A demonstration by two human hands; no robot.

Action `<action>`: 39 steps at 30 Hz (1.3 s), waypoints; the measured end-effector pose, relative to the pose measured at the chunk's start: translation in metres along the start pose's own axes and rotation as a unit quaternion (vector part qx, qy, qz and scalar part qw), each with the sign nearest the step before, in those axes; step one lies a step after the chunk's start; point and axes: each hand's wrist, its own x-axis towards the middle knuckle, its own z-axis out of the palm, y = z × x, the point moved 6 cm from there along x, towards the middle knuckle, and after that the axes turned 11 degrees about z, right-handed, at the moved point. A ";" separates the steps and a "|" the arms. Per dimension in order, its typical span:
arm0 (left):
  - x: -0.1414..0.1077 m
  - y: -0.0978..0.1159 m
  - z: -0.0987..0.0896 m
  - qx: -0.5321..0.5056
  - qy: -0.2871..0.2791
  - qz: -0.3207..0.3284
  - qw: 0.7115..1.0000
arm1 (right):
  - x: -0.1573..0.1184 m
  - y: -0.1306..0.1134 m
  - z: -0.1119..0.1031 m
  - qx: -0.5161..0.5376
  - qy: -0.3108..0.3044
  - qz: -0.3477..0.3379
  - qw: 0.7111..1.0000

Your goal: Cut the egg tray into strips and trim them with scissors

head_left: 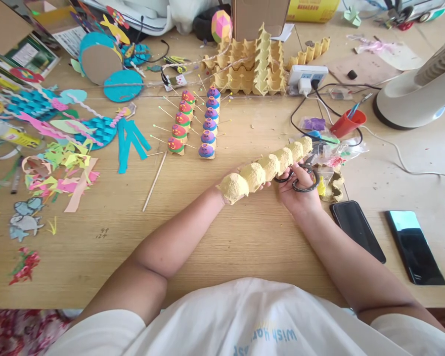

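Note:
A pale yellow strip of egg carton [265, 170], cut as one row of several humps, lies slantwise over my left hand [263, 186]. That hand is closed around it from beneath; only some fingertips and the wrist show. My right hand [299, 197] grips black-handled scissors [307, 181] by their loops at the strip's far right end. The blades are largely hidden by the strip and hand. Beyond them stand two painted carton caterpillars, one red and green [179, 131], the other purple and blue [208, 123], with pins sticking out.
Uncut egg trays [244, 64] stand at the back, beside a power strip [307, 74] with cables. To the right are a red cup [348, 123], a carton scrap [335, 184], two phones [358, 231] and a white appliance [419, 94]. Paper scraps [65, 168] and a wooden stick [155, 182] lie left.

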 end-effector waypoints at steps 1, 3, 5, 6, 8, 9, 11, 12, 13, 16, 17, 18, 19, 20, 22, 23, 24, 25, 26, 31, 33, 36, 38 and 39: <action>-0.005 -0.006 0.003 -0.011 -0.006 -0.044 0.999 | 0.001 -0.001 -0.001 0.007 0.001 -0.007 1.000; -0.011 -0.009 0.009 0.011 -0.006 -0.068 0.998 | 0.001 -0.003 -0.002 0.015 -0.005 -0.027 0.999; -0.014 -0.008 0.013 -0.006 0.005 -0.069 0.998 | 0.001 -0.005 -0.001 0.009 -0.016 -0.053 0.998; -0.013 -0.007 0.014 -0.022 0.016 -0.061 0.998 | 0.000 -0.006 0.000 0.002 -0.018 -0.066 0.998; -0.011 -0.004 0.013 -0.055 0.046 -0.037 0.997 | -0.002 -0.007 0.001 -0.010 -0.014 -0.089 0.996; -0.009 -0.004 0.013 -0.068 0.059 -0.025 0.996 | -0.003 -0.008 0.001 -0.015 -0.009 -0.097 0.995; -0.006 -0.002 0.012 -0.085 0.080 -0.007 0.993 | -0.004 -0.008 0.002 -0.026 0.000 -0.107 0.994; -0.005 -0.001 0.012 -0.091 0.091 0.003 0.992 | -0.005 -0.008 0.003 -0.038 0.000 -0.108 0.993; -0.004 0.001 0.011 -0.095 0.104 0.015 0.990 | -0.005 -0.007 0.004 -0.055 -0.003 -0.109 0.993; -0.002 0.011 0.005 -0.112 0.163 0.064 0.978 | -0.008 -0.003 0.007 -0.135 -0.019 -0.115 0.984; -0.001 0.016 0.002 -0.121 0.184 0.082 0.972 | -0.010 -0.001 0.008 -0.168 -0.027 -0.121 0.978; -0.001 0.020 -0.002 -0.131 0.203 0.098 0.965 | -0.013 0.000 0.009 -0.204 -0.036 -0.129 0.970; -0.001 0.024 -0.006 -0.142 0.219 0.109 0.959 | -0.016 0.001 0.011 -0.242 -0.048 -0.139 0.959; 0.000 0.028 -0.010 -0.152 0.233 0.114 0.954 | -0.020 0.003 0.013 -0.284 -0.064 -0.144 0.946; 0.000 0.031 -0.016 -0.171 0.257 0.110 0.945 | -0.027 0.010 0.018 -0.372 -0.107 -0.132 0.913; 0.000 0.032 -0.019 -0.177 0.265 0.108 0.942 | -0.030 0.014 0.020 -0.413 -0.128 -0.115 0.894; 0.001 0.033 -0.020 -0.182 0.268 0.108 0.940 | -0.032 0.019 0.021 -0.451 -0.146 -0.094 0.876; 0.001 0.033 -0.021 -0.185 0.266 0.110 0.940 | -0.034 0.023 0.021 -0.481 -0.159 -0.073 0.859; 0.001 0.034 -0.021 -0.186 0.260 0.114 0.940 | -0.034 0.026 0.021 -0.504 -0.167 -0.055 0.845; 0.000 0.034 -0.021 -0.189 0.257 0.118 0.941 | -0.034 0.030 0.022 -0.534 -0.180 0.013 0.826; 0.000 0.034 -0.022 -0.188 0.258 0.108 0.942 | -0.034 0.030 0.024 -0.534 -0.186 0.038 0.824; 0.001 0.034 -0.021 -0.179 0.261 0.095 0.944 | -0.036 0.029 0.027 -0.536 -0.181 0.057 0.822; 0.001 0.033 -0.020 -0.176 0.264 0.092 0.944 | -0.037 0.029 0.029 -0.543 -0.174 0.066 0.819; 0.001 0.034 -0.020 -0.177 0.264 0.093 0.944 | -0.037 0.029 0.029 -0.548 -0.170 0.071 0.816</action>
